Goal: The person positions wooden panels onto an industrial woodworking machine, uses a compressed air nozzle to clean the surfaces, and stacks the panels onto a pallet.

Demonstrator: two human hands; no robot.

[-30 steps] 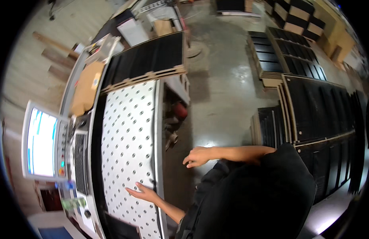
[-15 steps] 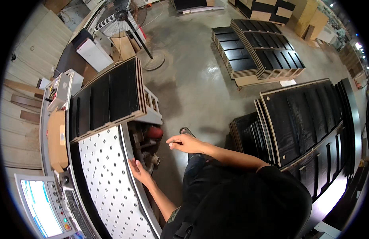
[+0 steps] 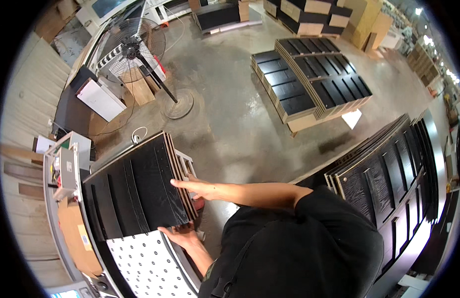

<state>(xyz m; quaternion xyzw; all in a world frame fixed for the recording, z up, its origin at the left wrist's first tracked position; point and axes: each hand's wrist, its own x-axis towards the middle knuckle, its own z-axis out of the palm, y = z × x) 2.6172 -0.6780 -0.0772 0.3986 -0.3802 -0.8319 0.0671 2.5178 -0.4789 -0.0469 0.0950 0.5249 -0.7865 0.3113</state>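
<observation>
A stack of black grooved panels (image 3: 133, 186) with brown edges lies on the bed of a machine at my left. My right hand (image 3: 199, 188) reaches across to the stack's right edge; its stretched fingertips touch the edge, with the hand not closed round it. At the near right corner, my left hand (image 3: 184, 238) is against the panels' near edge, palm turned up, thumb and fingers apart. Some of its fingers are partly hidden beneath the corner. Below the stack, the white machine bed (image 3: 145, 263) with rows of dark dots shows.
Flat cardboard (image 3: 78, 238) lies left of the bed, by a screen (image 3: 66, 294) at the lower rim. A pedestal fan (image 3: 130, 49) stands ahead. More black panels are piled at my right (image 3: 384, 184) and on the floor farther off (image 3: 309, 74).
My view has shifted, and my body is nearer the black stack. Both hands have gone from beside the bed's edge and mid-air to the stack's right edge and near corner.
</observation>
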